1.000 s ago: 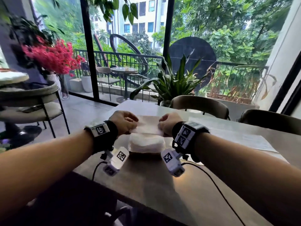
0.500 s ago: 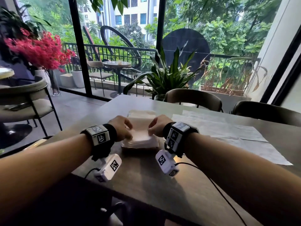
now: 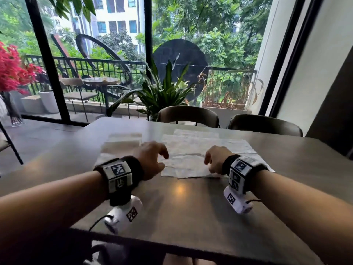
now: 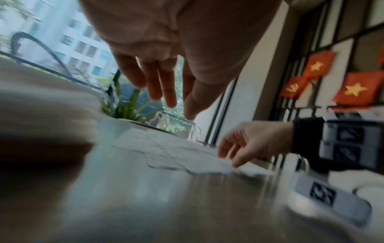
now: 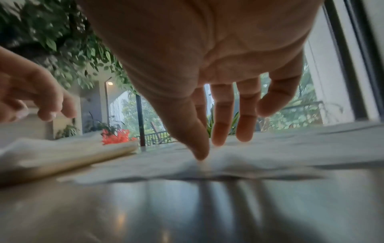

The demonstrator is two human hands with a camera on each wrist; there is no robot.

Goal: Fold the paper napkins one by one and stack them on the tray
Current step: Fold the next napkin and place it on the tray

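Observation:
A stack of folded napkins lies on the table at the left; the tray beneath it is not discernible. Several unfolded white napkins overlap flat to its right, the nearest one between my hands. My left hand hovers over that napkin's left edge with relaxed fingers, holding nothing. My right hand is at its right edge, fingers hanging loosely. In the right wrist view its thumb tip touches the napkin. The folded stack shows there at the left.
The grey table ends close in front of me. Two dark chairs stand at its far side, with a potted plant and glass wall behind. Cables run from both wrist cameras across the table.
Both hands have left the folded stack and moved right to the spread unfolded napkins. The folded napkin they were holding now lies on the stack.

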